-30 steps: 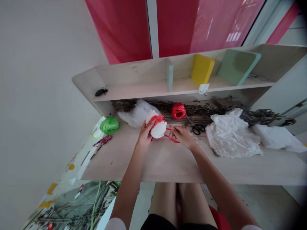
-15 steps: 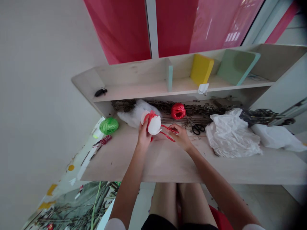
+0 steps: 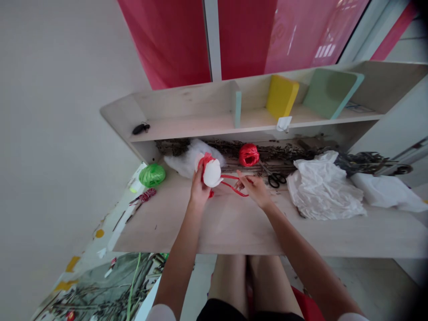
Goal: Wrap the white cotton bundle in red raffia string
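Observation:
My left hand [image 3: 199,185] is closed around a white rounded bundle [image 3: 212,173] with red ribbon wrapped about its middle. What the bundle is made of I cannot tell. From it a loop of red plastic ribbon [image 3: 230,187] runs right to my right hand [image 3: 256,189], whose fingers pinch the ribbon. Behind the bundle lies fluffy white stuffing [image 3: 183,162]. A red ball of ribbon [image 3: 248,154] rests at the back of the desk, with black-handled scissors [image 3: 276,179] to its right.
A green ball of ribbon [image 3: 152,175] and red-white cord [image 3: 147,195] lie at the left. Crumpled white paper [image 3: 326,189] covers the right side. Dried stems [image 3: 294,154] stretch along the back under a shelf with a yellow divider [image 3: 281,96].
My left hand has shifted the bundle slightly left and tilted it. My right hand has moved a little right, and the ribbon loop between the hands has changed shape.

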Tool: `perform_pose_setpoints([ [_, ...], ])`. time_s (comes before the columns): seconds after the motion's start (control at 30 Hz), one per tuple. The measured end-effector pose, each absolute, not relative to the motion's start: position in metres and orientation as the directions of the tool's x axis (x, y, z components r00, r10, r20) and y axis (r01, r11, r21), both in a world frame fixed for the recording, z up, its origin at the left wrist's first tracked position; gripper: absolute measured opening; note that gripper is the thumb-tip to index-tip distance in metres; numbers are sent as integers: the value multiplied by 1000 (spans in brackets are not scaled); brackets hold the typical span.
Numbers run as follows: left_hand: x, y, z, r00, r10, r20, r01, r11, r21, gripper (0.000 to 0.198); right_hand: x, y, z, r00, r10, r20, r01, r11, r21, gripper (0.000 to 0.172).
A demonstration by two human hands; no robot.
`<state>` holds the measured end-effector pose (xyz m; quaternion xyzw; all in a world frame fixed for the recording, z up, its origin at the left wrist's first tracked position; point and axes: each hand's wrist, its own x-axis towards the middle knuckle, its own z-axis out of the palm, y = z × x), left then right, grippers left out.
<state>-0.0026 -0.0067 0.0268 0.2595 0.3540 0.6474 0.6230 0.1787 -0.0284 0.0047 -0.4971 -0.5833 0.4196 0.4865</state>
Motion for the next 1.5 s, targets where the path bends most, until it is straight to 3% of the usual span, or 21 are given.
perform_pose_setpoints([
  [0.2, 4, -5, 24, -156, 987, -43, -610, -62, 790, 47, 180, -27, -4, -53, 929, 366, 417, 354, -837, 37],
  [0.4, 10, -7, 23, -126, 992, -26, -629, -59, 775, 41, 176, -30, -1, -105, 876, 471, 432, 467, -772, 32],
  [0.67, 1, -7, 25, 33, 990, -134, -702, 118, 702, 35, 177, -30, 0, -16, 949, 316, 338, 303, -891, 51],
  [0.9, 1, -4, 19, 62, 989, -136, -694, 141, 706, 36, 180, -29, -4, 9, 897, 442, 556, 363, -748, 50],
  [1.2, 17, -8, 14, -115, 990, -83, -570, 2, 821, 43, 177, -31, 5, 94, 951, 294, 418, 230, -879, 59],
  [1.4, 23, -10, 10, -283, 954, 101, -389, -210, 897, 40, 174, -34, 8, 43, 970, 239, 282, 218, -934, 62],
  [1.5, 22, -10, 9, -316, 941, 119, -369, -238, 898, 39, 174, -35, 8, -11, 984, 179, 246, 176, -953, 62],
])
